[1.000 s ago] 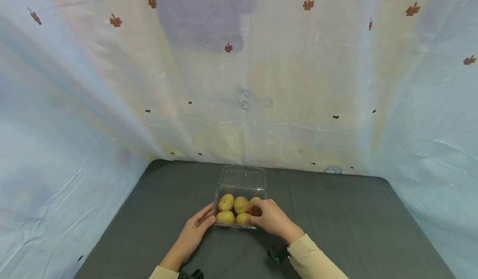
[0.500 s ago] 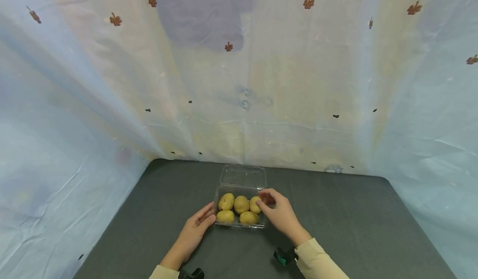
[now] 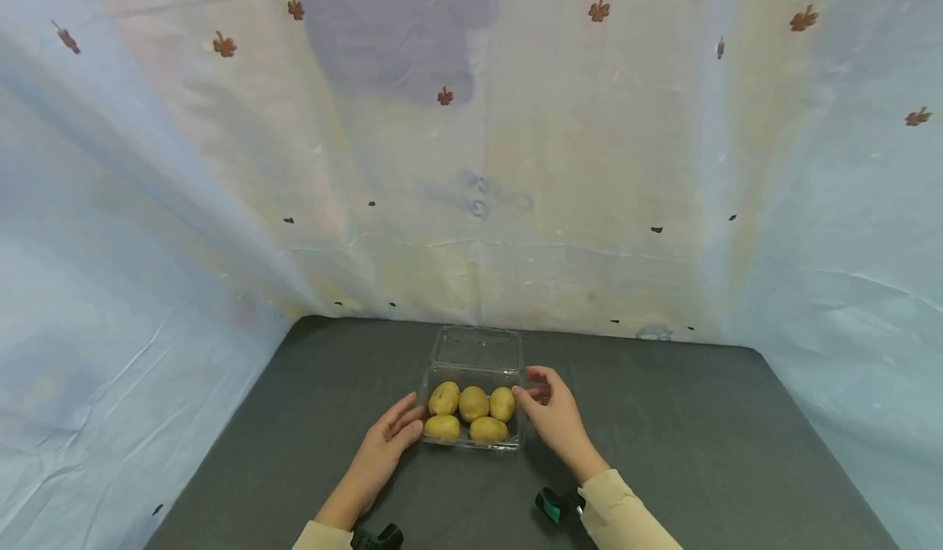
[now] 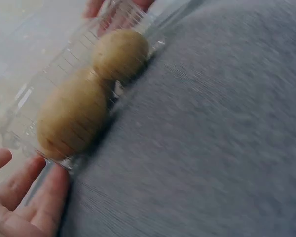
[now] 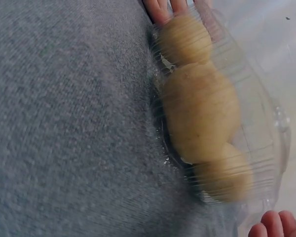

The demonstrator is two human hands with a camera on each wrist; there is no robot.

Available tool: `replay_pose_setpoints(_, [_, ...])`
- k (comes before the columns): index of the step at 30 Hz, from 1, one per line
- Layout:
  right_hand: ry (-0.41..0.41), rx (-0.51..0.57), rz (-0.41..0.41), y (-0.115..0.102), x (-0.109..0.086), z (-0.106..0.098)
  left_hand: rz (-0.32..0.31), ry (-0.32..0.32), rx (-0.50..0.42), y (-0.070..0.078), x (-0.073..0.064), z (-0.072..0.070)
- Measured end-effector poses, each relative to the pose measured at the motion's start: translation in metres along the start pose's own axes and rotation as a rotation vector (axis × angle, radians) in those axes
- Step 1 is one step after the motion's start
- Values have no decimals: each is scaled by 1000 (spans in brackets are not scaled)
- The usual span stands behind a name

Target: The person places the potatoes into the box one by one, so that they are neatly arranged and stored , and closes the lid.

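In the head view a clear plastic clamshell box (image 3: pixel 471 446) sits on the dark table with its lid (image 3: pixel 477 349) tipped back behind it. Several yellow potatoes (image 3: pixel 474 403) lie inside, three along the back and two in front. My left hand (image 3: pixel 377 456) is at the box's left side, fingers fairly straight and its tips touching or very near the wall. My right hand (image 3: pixel 557 421) is beside the right wall, fingers loosely bent and holding nothing. Both wrist views show potatoes (image 4: pixel 74 116) through the ribbed wall, with fingertips (image 5: pixel 272 222) close to the box's corner.
A dark grey cloth (image 3: pixel 663 435) covers the table around the box. Pale patterned curtains (image 3: pixel 560 165) rise behind and on both sides. Black wrist devices (image 3: pixel 557 504) sit below each hand.
My right hand has let go of the front right potato, which now lies further right than before, and moved out to the box's right side. The left hand has barely moved.
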State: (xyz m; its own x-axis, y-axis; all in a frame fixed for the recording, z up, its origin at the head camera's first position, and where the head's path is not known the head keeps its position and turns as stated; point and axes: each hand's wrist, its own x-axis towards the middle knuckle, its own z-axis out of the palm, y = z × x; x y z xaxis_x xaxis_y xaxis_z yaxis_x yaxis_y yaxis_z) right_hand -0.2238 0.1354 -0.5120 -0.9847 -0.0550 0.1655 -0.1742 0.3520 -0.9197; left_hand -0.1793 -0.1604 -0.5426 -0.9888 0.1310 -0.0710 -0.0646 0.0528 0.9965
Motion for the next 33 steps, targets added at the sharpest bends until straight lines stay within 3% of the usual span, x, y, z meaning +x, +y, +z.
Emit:
replay_pose_setpoints(3, [-10, 26, 49, 2, 1, 0, 16, 6, -35, 6, 4, 0])
replay_pose_setpoints(6, [-30, 53, 88, 5, 1, 1, 22, 19, -15, 10, 9, -1])
replay_pose_setpoints(14, [-39, 39, 109, 14, 8, 8, 45, 3, 37, 11, 19, -6])
replay_pose_setpoints(23, [-27, 33, 125, 17, 11, 9, -11, -15, 49, 11, 42, -13])
replay_pose_setpoints(33, [-83, 58, 190, 24, 13, 9, -38, -11, 88, 15, 61, -11])
